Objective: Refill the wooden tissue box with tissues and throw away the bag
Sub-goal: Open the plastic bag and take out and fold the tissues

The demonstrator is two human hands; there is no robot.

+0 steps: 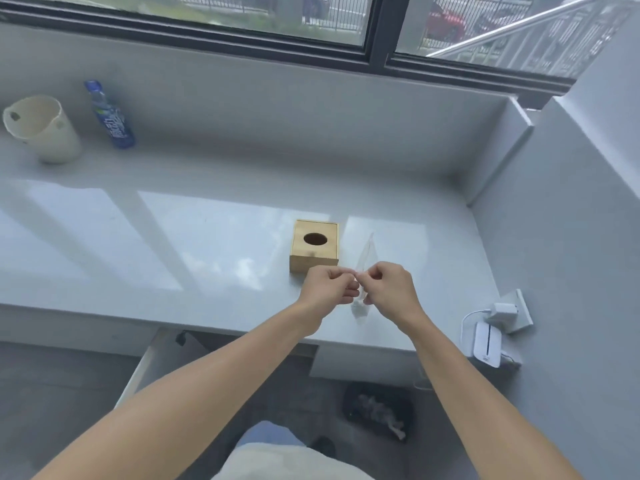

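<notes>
Both my hands are raised just above the front of the worktop (104, 237), nearly touching each other. My left hand (330, 287) and right hand (389, 291) each pinch the same clear plastic bag (365, 258) between thumb and fingertips, at a point near the bag's middle. Fingers closed on the film, not on each other.

The bag is thin, see-through, hard to read. Its long axis runs away from me: one end rises past my knuckles toward the window, the other hangs toward the worktop edge. I cannot tell whether tissues are inside it; it looks flat.

The wooden tissue box (314, 245) sits on the worktop just beyond and slightly left of my hands, round hole up, lid on. No tissue shows through the hole. My left hand is the nearer to it, almost over its front edge; the bag lies just right of the box.

A dark bin (379, 408) is on the floor below the worktop, under my right arm. Judgement: bag disposal means dropping down and back toward me, right side.
</notes>
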